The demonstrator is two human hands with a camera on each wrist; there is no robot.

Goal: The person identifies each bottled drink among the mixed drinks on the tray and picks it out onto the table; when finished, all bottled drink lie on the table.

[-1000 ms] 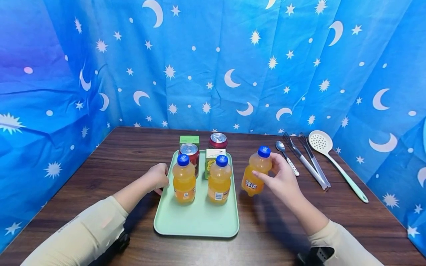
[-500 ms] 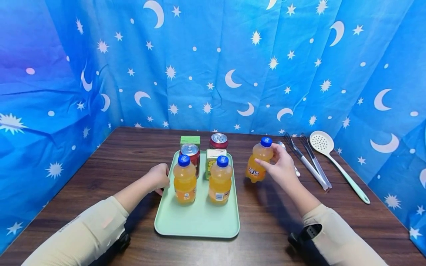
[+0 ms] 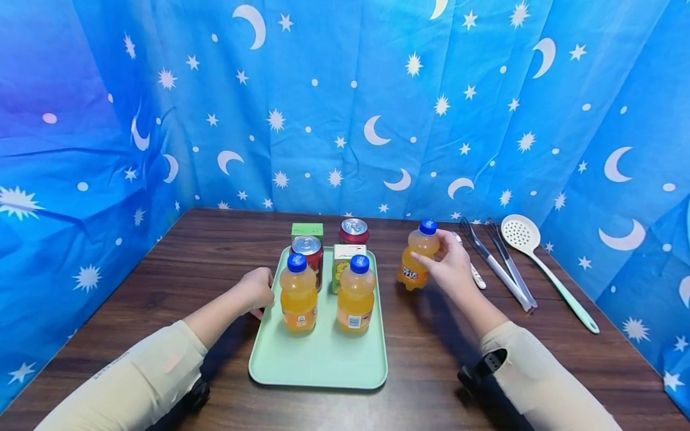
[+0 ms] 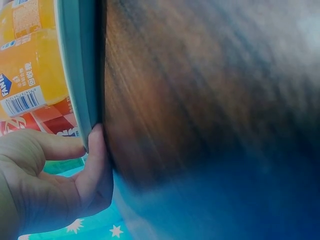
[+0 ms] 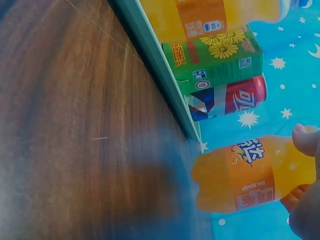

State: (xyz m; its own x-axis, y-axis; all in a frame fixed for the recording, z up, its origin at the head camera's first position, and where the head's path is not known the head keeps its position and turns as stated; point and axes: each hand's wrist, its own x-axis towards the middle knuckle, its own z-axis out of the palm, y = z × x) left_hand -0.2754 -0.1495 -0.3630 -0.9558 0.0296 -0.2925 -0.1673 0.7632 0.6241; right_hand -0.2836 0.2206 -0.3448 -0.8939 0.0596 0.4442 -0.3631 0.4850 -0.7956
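Observation:
My left hand [image 3: 253,290] pinches the left rim of a light green tray [image 3: 318,365]; thumb and finger on that rim show in the left wrist view. To the right of the tray, my right hand [image 3: 451,262] grips an orange soda bottle [image 3: 414,263] with a blue cap, held nearly upright. In the right wrist view the bottle's base [image 5: 200,182] appears raised over the tabletop. Two similar soda bottles, the left one [image 3: 299,299] and the right one [image 3: 356,302], stand on the tray. Behind them are a red soda can [image 3: 309,248] and a green drink carton [image 3: 341,263].
Another red can [image 3: 354,230] and a green carton [image 3: 307,229] stand at the tray's far end. A spoon [image 3: 477,276], a whisk and tongs [image 3: 501,269], and a slotted skimmer [image 3: 557,287] lie at the right of the wooden table [image 3: 215,239]. A blue curtain [image 3: 323,120] hangs behind.
My right hand has carried the soda bottle away from me toward the back of the table, then slightly left. The left hand and the tray have stayed in place.

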